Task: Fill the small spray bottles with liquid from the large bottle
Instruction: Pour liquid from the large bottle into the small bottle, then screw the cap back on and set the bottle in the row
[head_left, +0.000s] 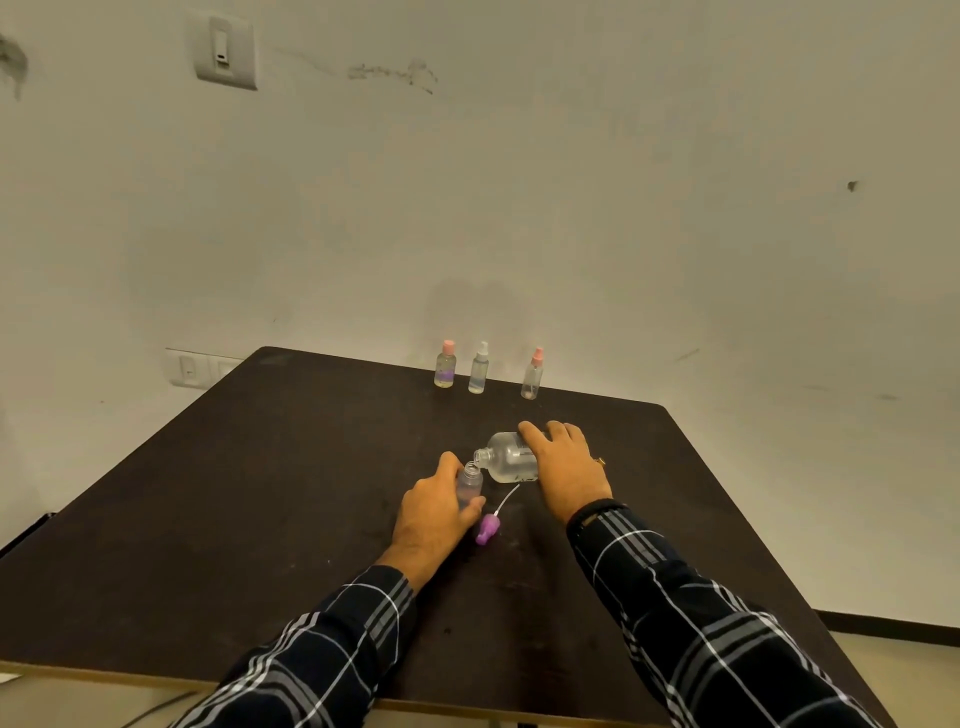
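Head view: the right hand (563, 467) grips the large bottle (506, 457) from above, fingers curled over its body. The bottle is tipped almost flat, with its long axis running left to right and its uncapped neck pointing left. Its mouth sits just above and beside the open mouth of a small spray bottle (469, 486). That small bottle stands roughly upright near the middle of the dark tabletop (260, 493), mouth up, with the left hand (434, 512) wrapped around it, thumb on the near side.

A purple spray head (488, 529) lies on the tabletop just beside the left hand, its thin white tube pointing away and to the right, toward the large bottle.

Three more small bottles stand upright in a row at the far edge: a pink-capped bottle (445, 364), a white-topped bottle (479, 368) and a pink-topped sprayer (532, 374).
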